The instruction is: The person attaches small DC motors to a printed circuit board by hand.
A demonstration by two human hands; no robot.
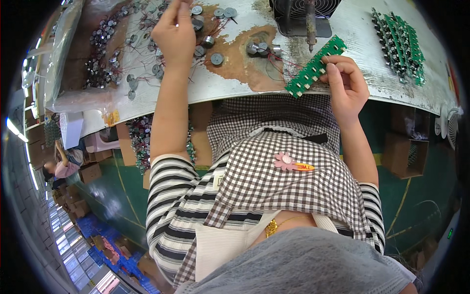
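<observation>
Far left of the soldering iron [311, 27], a crinkled clear plastic sheet [64, 59] edges a heap of small round metal motors [103, 39] with thin wires. Nearer the iron, on its left, the left hand [177, 39] is among loose motors; its fingertips meet the view's edge, so I cannot tell whether they grasp anything. Between that hand and the iron, 3 shiny drum-shaped motors [263, 48] sit on the white table's [355, 34] flaking brown patch, red wires trailing rightward. A round-grilled black fan [293, 11] stands behind the iron. Just below the iron's tip slants a slim green circuit board [316, 67] with pale blocks, pinched by the right hand's [348, 88] thumb and fingers. Well right of the iron, stacked green boards [399, 46] bristle with dark parts.
</observation>
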